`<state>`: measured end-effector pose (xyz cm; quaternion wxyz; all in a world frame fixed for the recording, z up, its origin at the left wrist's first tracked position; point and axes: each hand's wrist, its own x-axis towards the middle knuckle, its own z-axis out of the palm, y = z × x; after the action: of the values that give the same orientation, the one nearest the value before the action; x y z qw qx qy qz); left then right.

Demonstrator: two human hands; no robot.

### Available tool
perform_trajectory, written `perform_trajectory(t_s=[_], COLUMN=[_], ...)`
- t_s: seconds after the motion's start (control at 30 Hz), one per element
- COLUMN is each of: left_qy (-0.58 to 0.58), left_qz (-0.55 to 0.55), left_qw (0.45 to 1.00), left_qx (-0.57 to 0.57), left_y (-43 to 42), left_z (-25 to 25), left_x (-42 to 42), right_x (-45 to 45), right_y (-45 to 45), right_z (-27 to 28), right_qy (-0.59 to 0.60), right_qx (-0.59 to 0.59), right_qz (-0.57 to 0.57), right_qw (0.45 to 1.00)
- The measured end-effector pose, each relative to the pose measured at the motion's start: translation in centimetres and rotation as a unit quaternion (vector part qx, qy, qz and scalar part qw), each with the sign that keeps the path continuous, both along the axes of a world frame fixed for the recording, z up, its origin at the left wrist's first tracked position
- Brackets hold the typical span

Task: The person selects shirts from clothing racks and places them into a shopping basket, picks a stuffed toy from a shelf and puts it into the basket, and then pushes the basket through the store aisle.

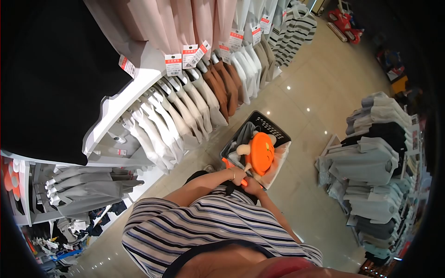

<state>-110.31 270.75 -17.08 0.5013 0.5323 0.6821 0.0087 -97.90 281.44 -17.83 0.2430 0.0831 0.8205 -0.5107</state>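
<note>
In front of my body stands a dark plastic shopping basket (265, 124) with perforated sides. An orange handle bar (226, 162) runs along its near side. My left hand (238, 175) is closed around this bar, and a bracelet circles the wrist. Close beside it, my right hand (252, 186) is also wrapped on the bar. Inside the basket lies a round orange plush-like item (262, 154) with a face-like pattern and pale stubby parts. Dark grey cloth (242, 136) and white-and-peach material (280, 160) show around it.
Left of the basket, a white wall rack (118, 104) carries hanging beige, brown and white garments (194, 106) with red-and-white price tags. Grey clothes (92, 183) hang lower left. To the right stands another rack of light shirts (371, 162). Shiny tiled floor (306, 134) lies between. A red toy vehicle (344, 27) is far off.
</note>
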Motion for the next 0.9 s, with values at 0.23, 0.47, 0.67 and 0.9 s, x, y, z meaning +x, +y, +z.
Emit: perform_trajectory(t_s=[0.23, 0.47, 0.67, 0.9], left_qy=[-0.013, -0.021, 0.004, -0.003], left_qz=[-0.005, -0.028, -0.003, -0.005], left_qw=[1.000, 0.999, 1.000, 1.000], left_qx=[0.005, -0.013, 0.024, 0.017], left_y=[0.4, 1.1, 1.2, 1.8], left_z=[0.2, 0.6, 1.5, 2.0], left_x=[-0.6, -1.6, -1.9, -2.3], right_x=[-0.2, -0.8, -1.0, -1.4], right_y=[0.2, 0.3, 0.6, 1.1], right_z=[-1.0, -1.8, -2.3, -2.4], right_qy=[0.007, -0.006, -0.009, -0.010], right_qx=[-0.021, -0.028, -0.035, -0.049], right_qz=[0.007, 0.005, -0.009, -0.009], right_qw=[1.000, 1.000, 0.999, 0.999])
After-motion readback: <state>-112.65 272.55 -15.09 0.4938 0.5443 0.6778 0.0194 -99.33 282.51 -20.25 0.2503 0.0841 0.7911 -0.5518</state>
